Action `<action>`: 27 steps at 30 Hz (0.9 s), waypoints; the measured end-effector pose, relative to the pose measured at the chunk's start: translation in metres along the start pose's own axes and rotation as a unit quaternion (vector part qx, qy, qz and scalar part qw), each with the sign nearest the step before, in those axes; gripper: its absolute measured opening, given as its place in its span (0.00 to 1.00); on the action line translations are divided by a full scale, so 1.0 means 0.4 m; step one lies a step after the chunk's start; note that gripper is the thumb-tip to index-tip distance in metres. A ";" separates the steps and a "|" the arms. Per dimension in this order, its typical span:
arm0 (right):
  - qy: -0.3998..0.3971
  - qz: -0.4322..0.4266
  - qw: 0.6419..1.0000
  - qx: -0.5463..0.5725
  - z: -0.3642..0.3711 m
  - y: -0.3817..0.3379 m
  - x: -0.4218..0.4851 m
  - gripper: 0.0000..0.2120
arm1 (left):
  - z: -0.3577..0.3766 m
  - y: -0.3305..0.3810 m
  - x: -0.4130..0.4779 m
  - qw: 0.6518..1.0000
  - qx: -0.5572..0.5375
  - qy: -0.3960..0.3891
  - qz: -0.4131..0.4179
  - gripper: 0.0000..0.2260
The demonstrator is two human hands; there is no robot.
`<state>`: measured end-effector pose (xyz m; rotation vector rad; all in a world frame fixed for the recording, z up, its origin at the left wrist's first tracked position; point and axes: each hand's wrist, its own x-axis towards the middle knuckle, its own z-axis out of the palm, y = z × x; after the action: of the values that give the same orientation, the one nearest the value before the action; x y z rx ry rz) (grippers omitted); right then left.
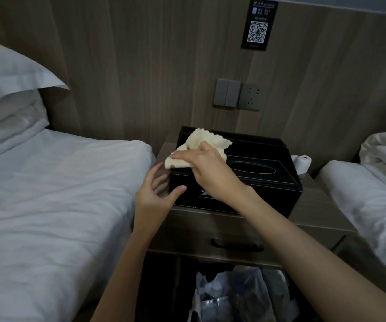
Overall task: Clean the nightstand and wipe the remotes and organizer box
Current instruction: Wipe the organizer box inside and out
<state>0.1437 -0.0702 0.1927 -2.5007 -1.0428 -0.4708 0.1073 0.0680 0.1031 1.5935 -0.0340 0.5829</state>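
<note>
Wall placard [259,25] — QR code, wording unclear

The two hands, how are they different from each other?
The right hand grips the yellow cloth, while the left hand holds nothing. The right hand's fingers are curled, and the left hand's fingers are spread. The right hand rests on top of the black box, while the left hand is at its front left corner. Both hands are bare and at the same box.

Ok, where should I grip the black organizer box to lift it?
Probably the short left end wall of the organizer box, coming from the left: it is flat and upright, with the left hand beside it. A white roll crowds the right end.
</note>
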 end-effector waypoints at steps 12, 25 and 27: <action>-0.006 -0.070 0.997 -0.014 -0.022 0.023 -0.106 0.25 | 0.009 0.000 -0.014 0.999 0.028 -0.009 0.017 0.30; 0.129 -0.004 0.986 -0.109 -0.118 0.183 -0.358 0.19 | 0.029 0.018 -0.037 1.000 0.009 -0.011 0.025 0.30; 0.149 0.031 0.982 -0.112 -0.138 0.206 -0.401 0.19 | 0.027 0.017 -0.041 1.000 0.001 -0.008 0.025 0.30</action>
<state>0.0881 -0.2456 0.1512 -2.5382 -0.8324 -0.9580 0.0945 0.0518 0.1031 1.6041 -0.0863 0.6089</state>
